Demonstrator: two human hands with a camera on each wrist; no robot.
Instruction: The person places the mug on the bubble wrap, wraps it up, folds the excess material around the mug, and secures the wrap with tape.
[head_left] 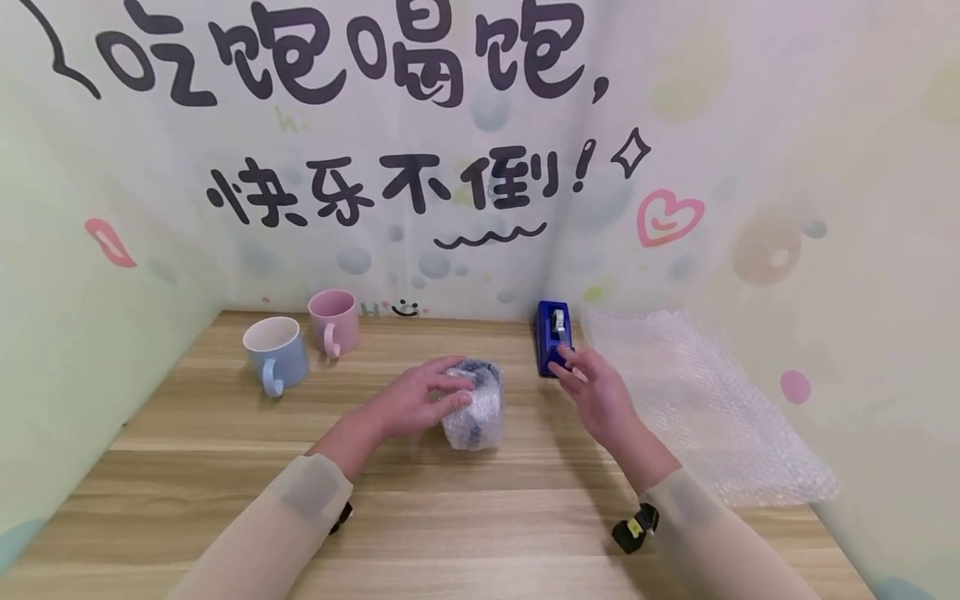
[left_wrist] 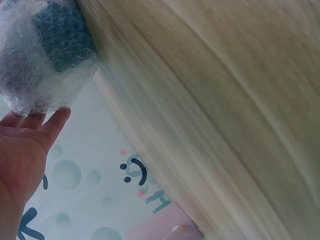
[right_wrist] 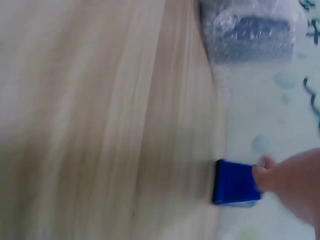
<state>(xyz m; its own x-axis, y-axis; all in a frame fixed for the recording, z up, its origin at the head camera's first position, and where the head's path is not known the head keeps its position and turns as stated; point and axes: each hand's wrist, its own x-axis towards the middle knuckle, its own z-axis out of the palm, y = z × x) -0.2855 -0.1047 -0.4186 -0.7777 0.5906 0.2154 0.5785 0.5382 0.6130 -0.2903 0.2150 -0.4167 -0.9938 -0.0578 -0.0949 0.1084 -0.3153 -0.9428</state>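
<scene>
A cup-shaped bundle in clear bubble wrap (head_left: 483, 412), with dark blue showing through, stands on the wooden table. My left hand (head_left: 416, 400) rests against its upper left side, fingers spread and fairly straight. In the left wrist view, fingertips (left_wrist: 61, 116) touch the edge of the wrapping. A blue tape dispenser (head_left: 547, 337) stands behind and to the right. My right hand (head_left: 603, 400) is at its front end, fingers loosely bent and apart. Whether a fingertip touches the tape cannot be made out; the right wrist view is blurred.
A light blue mug (head_left: 279, 354) and a pink mug (head_left: 335, 319) stand at the back left. A flat sheet of bubble wrap (head_left: 697, 408) covers the table's right side. A printed wall (head_left: 480, 275) closes off the back.
</scene>
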